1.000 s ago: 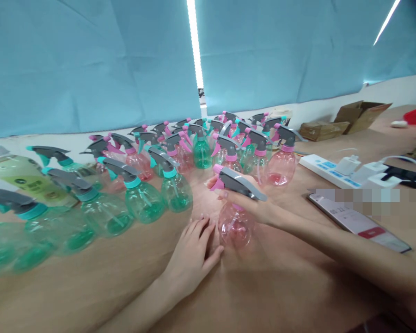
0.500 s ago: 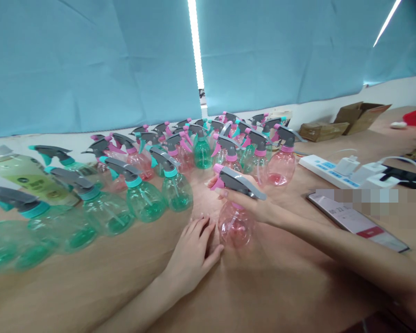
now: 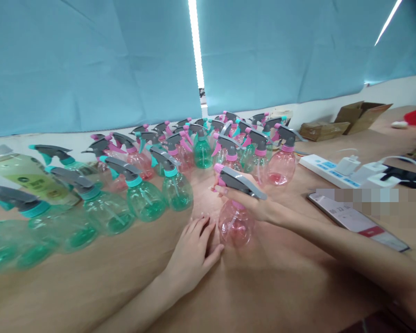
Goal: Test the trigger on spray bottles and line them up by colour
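Observation:
A clear pink spray bottle (image 3: 236, 229) stands upright on the table in front of me. My right hand (image 3: 251, 196) is closed round the neck below its grey and pink spray head (image 3: 237, 179), with fingers curled over the trigger side. The trigger is mostly hidden by those fingers. Flat on the table just left of this bottle lies my left hand (image 3: 193, 249), fingers stretched and a little apart, holding nothing. Its thumb tip is close to the bottle's base. Nearest on the left is a green spray bottle (image 3: 177, 192) with a turquoise collar.
More green bottles (image 3: 147, 203) line the left, with pink ones (image 3: 281, 166) grouped behind. A large pale-green bottle (image 3: 34, 178) stands far left. On the right lie a phone (image 3: 353, 222) and a power strip (image 3: 327, 171) with plugs; cardboard boxes (image 3: 358, 120) sit behind.
The fingers of my right hand have drawn in toward the bottle's neck, and the pink trigger shows less than before. My left hand and the bottles have stayed in place.

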Available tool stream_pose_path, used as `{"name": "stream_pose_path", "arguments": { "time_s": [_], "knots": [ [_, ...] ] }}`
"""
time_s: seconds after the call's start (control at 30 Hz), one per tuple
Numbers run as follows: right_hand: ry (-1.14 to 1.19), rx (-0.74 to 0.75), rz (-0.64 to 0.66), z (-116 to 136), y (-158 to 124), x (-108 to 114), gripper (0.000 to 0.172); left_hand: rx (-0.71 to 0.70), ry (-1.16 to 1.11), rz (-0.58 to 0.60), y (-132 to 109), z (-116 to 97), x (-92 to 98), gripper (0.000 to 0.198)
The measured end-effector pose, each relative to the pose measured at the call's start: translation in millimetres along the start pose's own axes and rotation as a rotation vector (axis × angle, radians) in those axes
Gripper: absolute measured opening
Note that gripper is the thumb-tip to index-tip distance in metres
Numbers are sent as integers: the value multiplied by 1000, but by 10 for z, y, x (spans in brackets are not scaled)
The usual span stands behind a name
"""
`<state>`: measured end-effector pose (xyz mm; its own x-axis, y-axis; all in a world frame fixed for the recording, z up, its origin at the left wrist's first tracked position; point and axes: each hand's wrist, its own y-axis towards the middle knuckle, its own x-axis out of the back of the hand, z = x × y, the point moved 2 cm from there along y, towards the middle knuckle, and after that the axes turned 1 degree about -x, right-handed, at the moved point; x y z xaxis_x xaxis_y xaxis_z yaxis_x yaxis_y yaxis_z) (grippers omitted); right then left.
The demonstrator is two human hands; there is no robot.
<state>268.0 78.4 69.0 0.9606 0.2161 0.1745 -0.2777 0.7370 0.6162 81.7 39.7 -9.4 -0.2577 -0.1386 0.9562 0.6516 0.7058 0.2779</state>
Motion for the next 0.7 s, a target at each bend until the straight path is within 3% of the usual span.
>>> {"name": "stream_pose_path", "arguments": {
  "time_s": [0.37,0.53,0.7],
  "knots": [
    [-18,16,24,9,5,5,22,-14,12,-9,4,16,-18,45],
    [11,49,4,-4,5,-4,20,-7,17,4,2,12,-14,45],
    [35,-42,32,1,-7,-6,11,6,16,12,3,8,-6,46]
  ]
}}
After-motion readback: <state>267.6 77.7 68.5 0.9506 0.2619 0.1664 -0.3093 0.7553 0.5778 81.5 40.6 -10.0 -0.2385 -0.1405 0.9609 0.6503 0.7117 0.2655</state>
